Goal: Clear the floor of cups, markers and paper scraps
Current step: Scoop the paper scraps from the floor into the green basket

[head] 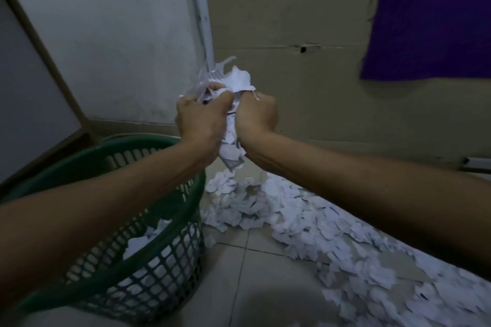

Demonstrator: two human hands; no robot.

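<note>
Head view: both hands are raised together in front of the wall corner, the left hand (202,117) and the right hand (256,117) pressed side by side with fingers curled tight around 1 bunch of paper scraps (230,111). The grip of each is closed on that bunch. It stands roughly upright, its long axis running top to bottom: torn ends stick up above the knuckles and a tail hangs below the wrists.

The bunch is held in the air just right of the green basket (159,268), not yet over its rim. The basket already holds some scraps, so the job looks partly done. A long drift of scraps on the floor (305,228) runs from near the wall corner toward the lower right edge, so much remains. No cups or markers show here.
</note>
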